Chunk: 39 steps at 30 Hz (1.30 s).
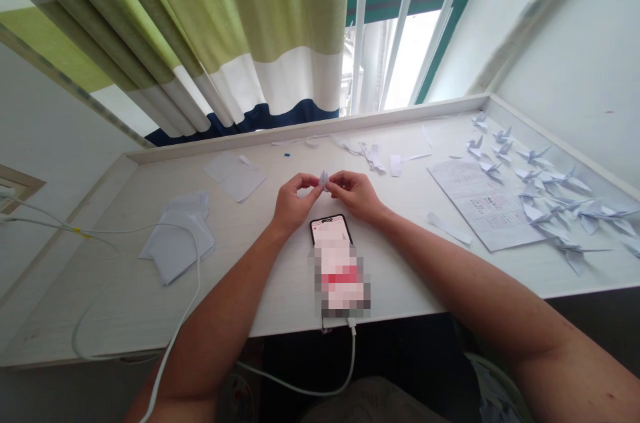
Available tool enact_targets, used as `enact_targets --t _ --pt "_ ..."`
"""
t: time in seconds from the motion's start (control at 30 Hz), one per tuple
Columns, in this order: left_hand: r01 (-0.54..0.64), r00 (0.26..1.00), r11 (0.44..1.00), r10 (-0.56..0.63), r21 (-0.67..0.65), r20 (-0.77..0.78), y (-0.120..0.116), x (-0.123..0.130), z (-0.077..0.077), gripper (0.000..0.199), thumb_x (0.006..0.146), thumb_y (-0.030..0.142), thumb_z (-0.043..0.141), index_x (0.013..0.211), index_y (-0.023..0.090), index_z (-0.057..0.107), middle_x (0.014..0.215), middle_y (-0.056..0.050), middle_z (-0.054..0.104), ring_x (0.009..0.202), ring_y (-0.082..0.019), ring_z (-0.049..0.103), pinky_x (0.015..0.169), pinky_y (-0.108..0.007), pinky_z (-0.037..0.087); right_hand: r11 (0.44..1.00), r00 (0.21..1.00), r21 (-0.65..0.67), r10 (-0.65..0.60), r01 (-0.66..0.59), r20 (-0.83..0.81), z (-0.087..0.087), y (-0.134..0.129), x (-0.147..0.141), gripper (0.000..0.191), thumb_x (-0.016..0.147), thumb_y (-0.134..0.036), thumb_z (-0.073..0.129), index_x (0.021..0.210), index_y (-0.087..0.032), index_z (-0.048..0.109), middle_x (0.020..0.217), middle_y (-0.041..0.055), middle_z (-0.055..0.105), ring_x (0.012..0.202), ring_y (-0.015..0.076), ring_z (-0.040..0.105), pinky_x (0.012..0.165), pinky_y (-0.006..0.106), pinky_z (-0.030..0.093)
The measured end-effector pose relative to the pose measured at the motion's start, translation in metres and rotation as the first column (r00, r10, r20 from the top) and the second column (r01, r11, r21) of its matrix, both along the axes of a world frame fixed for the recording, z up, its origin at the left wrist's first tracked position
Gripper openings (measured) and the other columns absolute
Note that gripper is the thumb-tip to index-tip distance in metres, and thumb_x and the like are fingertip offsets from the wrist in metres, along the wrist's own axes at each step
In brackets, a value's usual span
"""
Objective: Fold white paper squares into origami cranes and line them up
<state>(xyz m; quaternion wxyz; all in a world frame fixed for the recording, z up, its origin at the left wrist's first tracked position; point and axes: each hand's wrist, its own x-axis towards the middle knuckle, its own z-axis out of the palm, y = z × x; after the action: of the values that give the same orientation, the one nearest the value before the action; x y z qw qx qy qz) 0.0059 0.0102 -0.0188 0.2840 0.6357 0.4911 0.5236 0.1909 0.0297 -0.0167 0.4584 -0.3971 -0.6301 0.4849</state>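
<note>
Between my two hands, just above the white desk, is a small folded piece of white paper (324, 180) with a pointed top. My left hand (296, 199) pinches its left side between thumb and forefinger. From the other side, my right hand (358, 195) grips the same paper with its fingertips. Parts of the folds are hidden behind the fingers. Below the hands lies a phone (334, 236), its screen lit and partly blurred out, with a white cable (353, 349) plugged into its lower end.
Many folded paper cranes (535, 156) crowd the desk's right side, some on a printed sheet (480, 209). Paper scraps (373, 157) lie toward the back. Stacked paper squares (180, 236) and flat sheets (237, 176) are at left. A white cord (197, 269) crosses my left arm.
</note>
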Motion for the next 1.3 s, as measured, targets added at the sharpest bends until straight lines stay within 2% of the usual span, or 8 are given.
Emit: enact_targets --t 0.2,0.37,0.5,0.67,0.87,1.13,1.3 --pt "0.002 1.000 1.000 -0.002 0.014 0.001 0.000 0.002 0.000 0.023 0.086 0.043 0.082 0.092 0.022 0.075 0.093 -0.004 0.079 0.089 -0.020 0.073 0.090 -0.037 0.058 1.000 1.000 -0.002 -0.017 0.017 -0.016 -0.002 0.003 0.000 0.043 0.081 -0.061 0.081 0.087 -0.020 0.074 0.081 0.0052 0.075 0.070 0.0181 0.066 0.068 0.033 0.055" --pt "-0.011 1.000 0.999 0.010 0.037 0.010 0.006 0.004 -0.007 0.026 0.086 0.046 0.081 0.094 0.021 0.075 0.093 -0.004 0.079 0.088 -0.019 0.073 0.088 -0.036 0.058 0.999 0.999 0.011 -0.038 0.038 -0.024 -0.006 0.006 -0.001 0.043 0.080 -0.061 0.081 0.086 -0.019 0.074 0.081 0.0055 0.075 0.068 0.0174 0.066 0.067 0.033 0.057" --pt "0.011 0.996 0.998 -0.017 0.067 0.082 0.011 0.005 -0.014 0.027 0.084 0.045 0.082 0.092 0.020 0.075 0.092 -0.005 0.079 0.087 -0.019 0.073 0.088 -0.036 0.058 0.999 0.996 0.016 -0.048 0.049 -0.069 -0.009 0.007 -0.003 0.038 0.081 -0.055 0.082 0.086 -0.019 0.073 0.082 0.0051 0.075 0.067 0.0161 0.065 0.065 0.031 0.056" --pt "0.062 0.983 0.996 -0.073 0.070 0.169 0.018 0.003 -0.018 0.030 0.082 0.047 0.084 0.091 0.020 0.075 0.091 -0.006 0.079 0.086 -0.020 0.073 0.087 -0.037 0.059 0.999 0.994 0.027 -0.038 0.041 -0.098 -0.006 0.009 -0.004 0.038 0.078 -0.056 0.082 0.083 -0.019 0.071 0.081 0.0052 0.076 0.064 0.0153 0.064 0.062 0.031 0.057" --pt "0.088 0.973 0.995 -0.096 0.047 0.209 0.027 0.002 -0.019 0.033 0.077 0.048 0.087 0.088 0.019 0.075 0.088 -0.006 0.078 0.083 -0.019 0.073 0.086 -0.036 0.058 0.998 0.997 0.049 -0.035 0.039 -0.072 -0.006 0.011 -0.006 0.038 0.077 -0.054 0.082 0.081 -0.018 0.071 0.080 0.0060 0.076 0.063 0.0143 0.064 0.061 0.029 0.057" --pt "0.105 0.971 0.994 -0.108 0.023 0.214 0.034 0.001 -0.017 0.038 0.069 0.048 0.091 0.081 0.018 0.072 0.079 -0.004 0.076 0.076 -0.018 0.070 0.077 -0.033 0.056 0.994 0.997 0.084 -0.071 0.070 0.016 -0.010 0.016 -0.007 0.025 0.082 -0.042 0.079 0.079 -0.019 0.070 0.078 0.0052 0.076 0.059 0.0134 0.063 0.058 0.027 0.055" --pt "0.130 0.973 0.991 -0.136 0.045 0.188 0.032 0.001 -0.018 0.039 0.075 0.053 0.088 0.084 0.018 0.073 0.083 -0.004 0.076 0.079 -0.018 0.070 0.080 -0.033 0.055 0.994 0.997 0.083 -0.068 0.066 0.022 -0.008 0.015 -0.004 0.026 0.083 -0.043 0.079 0.080 -0.019 0.070 0.077 0.0052 0.076 0.058 0.0135 0.063 0.057 0.027 0.053"
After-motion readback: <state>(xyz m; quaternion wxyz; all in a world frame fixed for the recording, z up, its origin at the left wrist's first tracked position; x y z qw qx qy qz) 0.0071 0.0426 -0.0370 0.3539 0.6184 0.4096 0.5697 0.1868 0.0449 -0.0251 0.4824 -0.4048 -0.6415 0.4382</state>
